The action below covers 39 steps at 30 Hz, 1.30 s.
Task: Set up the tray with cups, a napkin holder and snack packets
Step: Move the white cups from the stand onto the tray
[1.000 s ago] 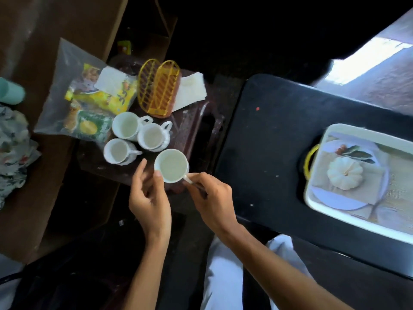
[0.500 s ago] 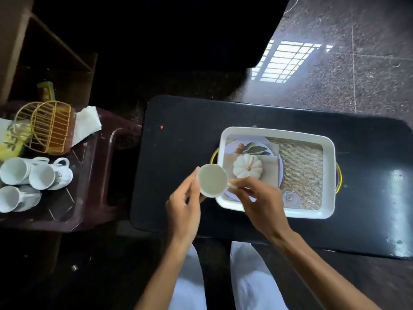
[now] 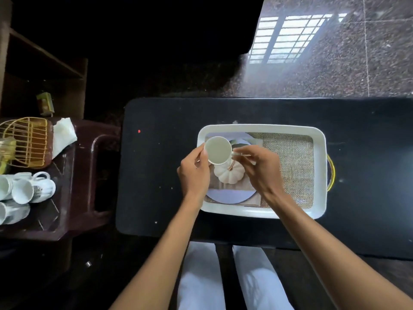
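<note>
A white tray (image 3: 320,153) with yellow handles lies on the black table (image 3: 161,164); its floor carries a printed picture of a pumpkin on a plate and burlap. Both hands hold one white cup (image 3: 218,149) over the tray's left part. My left hand (image 3: 194,173) grips its rim from the left, and my right hand (image 3: 259,168) pinches the handle. Three more white cups (image 3: 24,191) stand on the dark red stool (image 3: 82,175) at the left. Behind them are the yellow wire napkin holder (image 3: 29,142) and white napkins (image 3: 63,136). Snack packets are nearly out of frame.
A wooden shelf (image 3: 44,70) stands behind the stool with a small green box (image 3: 45,106) on it. Speckled stone floor lies beyond the table, lit by a window's reflection. My white-trousered legs sit below the table's near edge.
The cup left the stool and travelled right with both hands; it now hovers inside the tray's left part, further in than half a second ago. The camera view swung right.
</note>
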Motion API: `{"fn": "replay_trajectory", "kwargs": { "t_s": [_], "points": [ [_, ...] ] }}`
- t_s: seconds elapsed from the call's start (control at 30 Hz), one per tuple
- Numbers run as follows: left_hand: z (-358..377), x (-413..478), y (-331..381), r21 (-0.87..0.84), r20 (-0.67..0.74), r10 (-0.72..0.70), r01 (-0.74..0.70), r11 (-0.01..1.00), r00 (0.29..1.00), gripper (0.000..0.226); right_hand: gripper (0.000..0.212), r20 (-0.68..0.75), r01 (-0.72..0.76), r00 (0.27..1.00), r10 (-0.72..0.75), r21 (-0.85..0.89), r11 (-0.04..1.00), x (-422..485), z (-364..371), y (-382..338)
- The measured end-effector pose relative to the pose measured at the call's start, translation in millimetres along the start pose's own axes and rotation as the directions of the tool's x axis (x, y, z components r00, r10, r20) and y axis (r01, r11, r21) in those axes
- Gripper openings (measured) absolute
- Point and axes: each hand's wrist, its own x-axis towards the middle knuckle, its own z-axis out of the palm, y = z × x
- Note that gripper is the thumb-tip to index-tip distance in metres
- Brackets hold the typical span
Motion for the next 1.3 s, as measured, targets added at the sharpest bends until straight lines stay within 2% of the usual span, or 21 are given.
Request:
{"fn": "replay_trajectory", "kwargs": {
  "t_s": [0.17, 0.33, 0.9, 1.07, 1.2, 1.3],
  "points": [
    [10, 21, 1, 0.038, 0.001, 0.004, -0.004, 0.999, 1.0, 0.027, 0.016, -0.005, 0.037, 0.999, -0.038, -0.06, 0.998, 22, 7, 14],
    [16, 36, 2, 0.043, 0.025, -0.026, 0.025, 0.999, 0.999, 0.028, 0.016, -0.004, -0.015, 1.0, 0.015, -0.026, 1.0, 32, 13, 24],
    [15, 53, -10, 0.015, 0.018, -0.09, 0.09, 0.996, 0.996, 0.028, 0.012, 0.029, -0.041, 0.999, 0.042, -0.032, 0.999, 45, 27, 30],
    [5, 45, -7, 0.043, 0.049, -0.048, 0.046, 0.998, 0.998, 0.033, 0.027, 0.064, -0.03, 0.997, 0.037, -0.098, 0.995, 43, 20, 26],
    [-14, 30, -8, -0.103, -0.002, -0.07, 0.069, 0.992, 0.998, 0.032, 0.034, 0.015, 0.032, 0.999, -0.03, -0.102, 0.994, 36, 13, 2],
    [-40, 15, -9, -0.231, -0.04, -0.069, 0.058, 0.971, 0.997, 0.028, 0.04, 0.054, 0.054, 0.997, -0.051, -0.045, 0.998, 27, 18, -28]
  ]
}}
